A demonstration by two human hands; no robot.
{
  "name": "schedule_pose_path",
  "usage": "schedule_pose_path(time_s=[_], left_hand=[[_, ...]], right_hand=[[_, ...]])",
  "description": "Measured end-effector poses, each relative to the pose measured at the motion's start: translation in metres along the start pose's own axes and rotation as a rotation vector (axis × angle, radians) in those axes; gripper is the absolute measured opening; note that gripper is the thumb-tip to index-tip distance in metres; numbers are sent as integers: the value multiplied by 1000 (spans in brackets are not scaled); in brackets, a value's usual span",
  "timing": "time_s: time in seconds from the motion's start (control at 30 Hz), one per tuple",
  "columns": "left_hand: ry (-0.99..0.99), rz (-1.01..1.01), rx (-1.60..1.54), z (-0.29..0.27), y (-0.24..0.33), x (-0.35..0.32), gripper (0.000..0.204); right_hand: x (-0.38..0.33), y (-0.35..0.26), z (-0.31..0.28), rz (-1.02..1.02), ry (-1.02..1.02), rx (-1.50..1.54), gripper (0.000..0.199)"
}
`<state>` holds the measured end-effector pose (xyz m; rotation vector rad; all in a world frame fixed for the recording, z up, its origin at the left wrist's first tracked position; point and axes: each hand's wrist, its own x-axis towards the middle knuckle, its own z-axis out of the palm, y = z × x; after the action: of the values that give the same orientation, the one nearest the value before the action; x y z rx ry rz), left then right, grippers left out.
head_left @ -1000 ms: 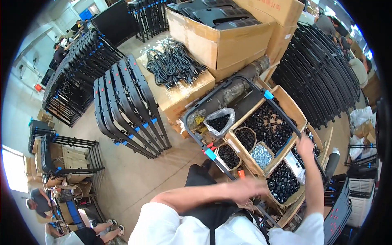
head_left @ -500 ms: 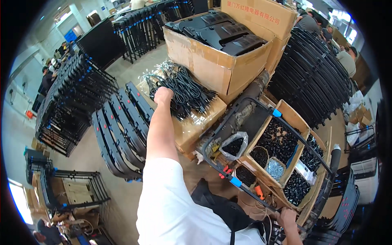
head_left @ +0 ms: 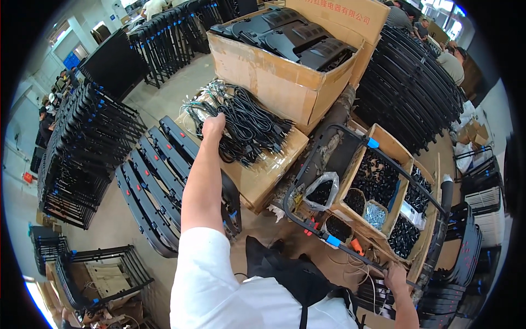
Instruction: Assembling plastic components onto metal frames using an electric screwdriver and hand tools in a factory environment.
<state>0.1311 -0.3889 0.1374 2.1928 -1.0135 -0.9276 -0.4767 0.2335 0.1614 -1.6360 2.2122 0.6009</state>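
Left hand [head_left: 213, 128] curls at upper-centre cords [head_left: 249, 122], hold unclear, none yet lifted clear; right hand [head_left: 395, 276] grips lower-right frame [head_left: 411, 180].

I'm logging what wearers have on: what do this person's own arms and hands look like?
The left hand and right hand show no gloves, and both forearms are bare. A plain short white sleeve covers the left upper arm; the right sleeve cannot be made out.

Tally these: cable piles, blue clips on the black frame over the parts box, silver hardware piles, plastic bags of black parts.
Cable pile: 1
Blue clips: 2
Silver hardware pile: 1
Plastic bag of black parts: 1
Total: 5
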Motion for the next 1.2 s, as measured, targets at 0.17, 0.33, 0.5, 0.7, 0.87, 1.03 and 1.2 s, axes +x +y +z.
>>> schedule_pose_path(time_s=[0.17, 0.33, 0.5, 0.7, 0.87, 1.03, 1.2], left_hand=[[30, 246, -747, 4, 21, -29, 24], [101, 474, -977, -46, 63, -90, 23], [209, 984, -867, -76, 90, -154, 29], [-156, 1022, -661, -33, 78, -286, 13], [-939, 704, -519, 66, -25, -373, 52], [-806, 984, -127, 156, -132, -412, 45], [-677, 1154, 185, 183, -160, -424, 39]], right_hand=[[16, 36, 66, 394, 117, 256, 45], [-3, 21, 22, 325, 48, 211, 45], [15, 25, 49, 225, 95, 252, 48], [-8, -1, 3, -146, 346, 88, 42], [20, 39, 61, 209, 209, 120, 44], [-8, 22, 33, -68, 321, 79, 47], [21, 44, 89, 486, 78, 445, 37]])
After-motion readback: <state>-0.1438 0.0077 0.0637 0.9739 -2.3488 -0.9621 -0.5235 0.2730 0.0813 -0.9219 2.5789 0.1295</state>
